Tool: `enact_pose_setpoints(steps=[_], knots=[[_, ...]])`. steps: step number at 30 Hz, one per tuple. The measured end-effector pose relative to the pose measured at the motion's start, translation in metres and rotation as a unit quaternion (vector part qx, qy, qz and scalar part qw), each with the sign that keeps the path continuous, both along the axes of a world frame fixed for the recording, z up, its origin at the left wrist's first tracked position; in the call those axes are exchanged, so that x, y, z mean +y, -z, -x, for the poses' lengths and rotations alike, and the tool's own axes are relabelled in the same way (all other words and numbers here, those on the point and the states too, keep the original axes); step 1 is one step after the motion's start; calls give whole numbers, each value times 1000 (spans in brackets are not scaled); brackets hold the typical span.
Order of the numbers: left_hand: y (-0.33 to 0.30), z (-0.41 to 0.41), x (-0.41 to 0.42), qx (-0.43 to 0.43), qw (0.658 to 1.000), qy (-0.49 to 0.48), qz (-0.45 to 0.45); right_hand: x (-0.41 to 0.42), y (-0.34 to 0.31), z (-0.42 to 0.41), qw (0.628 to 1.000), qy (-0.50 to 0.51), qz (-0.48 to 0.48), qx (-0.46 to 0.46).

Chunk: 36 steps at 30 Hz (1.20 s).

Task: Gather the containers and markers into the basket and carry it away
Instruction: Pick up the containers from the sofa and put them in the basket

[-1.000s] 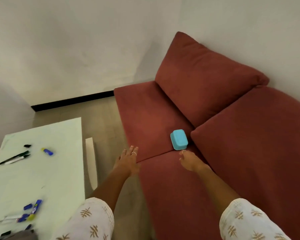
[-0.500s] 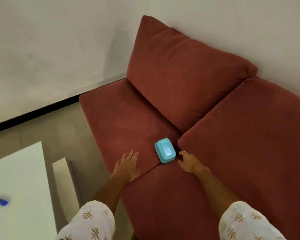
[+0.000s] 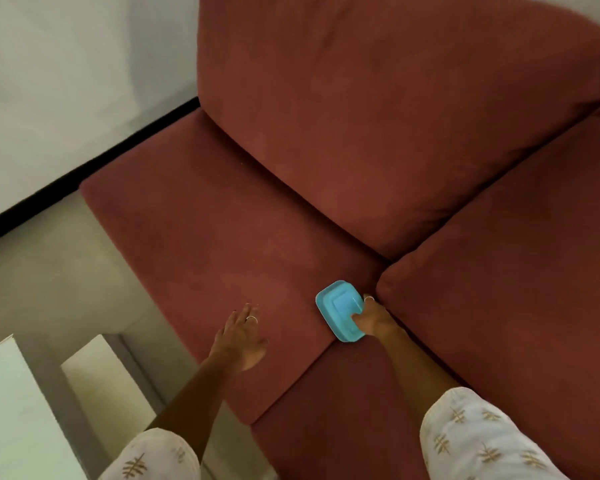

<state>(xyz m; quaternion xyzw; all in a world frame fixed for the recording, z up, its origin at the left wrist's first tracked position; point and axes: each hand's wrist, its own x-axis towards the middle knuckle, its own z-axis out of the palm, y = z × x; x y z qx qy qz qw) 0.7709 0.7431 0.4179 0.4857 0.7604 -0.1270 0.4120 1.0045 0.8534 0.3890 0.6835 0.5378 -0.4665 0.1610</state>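
A small light-blue container [image 3: 336, 308] lies upside down on the red sofa seat [image 3: 222, 244], close to the gap between the seat cushions. My right hand [image 3: 374, 318] grips its right side, thumb on top and fingers around the edge. My left hand [image 3: 241, 336] hovers flat over the seat to the left of the container, fingers spread and holding nothing. No basket or markers are in view.
Two big red back cushions [image 3: 378, 116] fill the right and top. A white table [image 3: 11, 410] corner sits at the lower left, with a white block [image 3: 101, 379] beside it on the tiled floor. A white wall with a dark skirting runs along the upper left.
The view has swung right and closer to the sofa, so the table with markers left the frame. My right hand reached the blue container and closed on it.
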Motion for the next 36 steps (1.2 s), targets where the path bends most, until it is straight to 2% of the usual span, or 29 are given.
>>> enact_pose_setpoints(steps=[7, 13, 16, 18, 20, 23, 25, 27, 32, 36], knots=[[26, 25, 14, -6, 999, -22, 23, 11, 29, 7, 997, 77, -26, 3], [34, 34, 20, -31, 998, -49, 31, -10, 35, 21, 999, -26, -16, -29], [36, 33, 23, -38, 997, -65, 32, -20, 41, 29, 999, 40, -22, -2], [36, 27, 24, -62, 990, -116, 50, -23, 44, 26, 995, 98, -3, 17], [36, 16, 28, -128, 966, -209, 81, -24, 47, 21, 990, 131, 23, 37], [35, -11, 38, -255, 898, -337, 120, -27, 51, 19, 982, 159, 64, 78], [36, -31, 48, -324, 849, -395, 138, -31, 53, 20, 975, 168, 83, 120], [37, -47, 58, -361, 819, -420, 153, -35, 52, 24, 969, 171, 99, 146], [37, -58, 57, -337, 830, -422, 141, -46, 50, 30, 940, 267, 124, 175], [33, -51, 41, -313, 825, -448, 145, -60, 46, 28, 930, 319, 76, 164]])
